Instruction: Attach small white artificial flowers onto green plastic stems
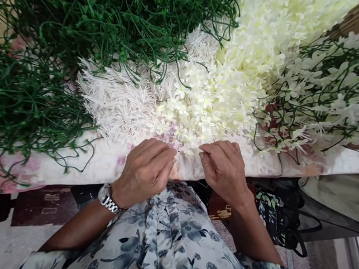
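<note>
My left hand (146,170), with a silver watch (107,198) on the wrist, rests at the near edge of a table covered by a floral cloth (56,169); its fingers are curled together in a pinch. My right hand (224,167) sits close beside it, fingers also bent and pinched. What either holds is too small to see. Just beyond both hands lies a heap of small cream artificial flowers (213,99). To their left is a pile of white spiky plastic sprigs (117,96).
A big tangle of green plastic stems (64,19) fills the left and back. Stems with white flowers fitted (339,83) lie at the right. Dark bags (279,215) sit under the table edge. My lap wears blue floral fabric (173,253).
</note>
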Tool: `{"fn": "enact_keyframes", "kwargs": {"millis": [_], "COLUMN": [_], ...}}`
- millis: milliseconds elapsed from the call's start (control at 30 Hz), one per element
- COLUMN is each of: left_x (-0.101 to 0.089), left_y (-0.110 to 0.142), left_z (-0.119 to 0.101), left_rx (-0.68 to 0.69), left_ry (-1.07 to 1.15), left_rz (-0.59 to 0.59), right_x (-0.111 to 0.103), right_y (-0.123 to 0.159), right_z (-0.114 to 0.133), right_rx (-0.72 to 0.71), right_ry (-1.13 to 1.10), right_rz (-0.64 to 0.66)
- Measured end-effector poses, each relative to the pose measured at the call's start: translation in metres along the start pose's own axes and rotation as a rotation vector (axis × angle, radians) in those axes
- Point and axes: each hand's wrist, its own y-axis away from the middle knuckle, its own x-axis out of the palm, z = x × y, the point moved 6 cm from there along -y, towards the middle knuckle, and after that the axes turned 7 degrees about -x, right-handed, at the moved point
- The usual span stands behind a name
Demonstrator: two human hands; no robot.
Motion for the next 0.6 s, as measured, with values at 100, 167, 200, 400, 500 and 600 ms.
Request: {"fn": "enact_keyframes", "kwargs": {"millis": [100, 167, 200, 400, 500, 600], "left_x": [0.002, 0.003, 0.004, -0.001, -0.001, -0.001], "left_y": [0.000, 0.001, 0.001, 0.003, 0.003, 0.006], "left_z": [0.000, 0.000, 0.000, -0.001, 0.002, 0.008], "left_rx": [0.004, -0.004, -0.010, -0.092, -0.221, -0.344], "left_ry": [-0.013, -0.019, -0.017, 0.142, 0.327, 0.476], "left_rz": [0.006, 0.023, 0.033, 0.017, 0.056, 0.071], "right_x": [0.002, 0.006, 0.008, 0.001, -0.004, -0.006], "right_y": [-0.004, -0.006, -0.006, -0.004, -0.007, -0.011], "right_z": [0.006, 0.010, 0.012, 0.021, 0.028, 0.036], "right_rx": [-0.030, -0.047, -0.054, -0.039, -0.022, 0.016], "right_ry": [0.040, 0.070, 0.083, -0.044, -0.192, -0.337], "right_rz": [0.034, 0.065, 0.072, -0.075, -0.144, -0.185]}}
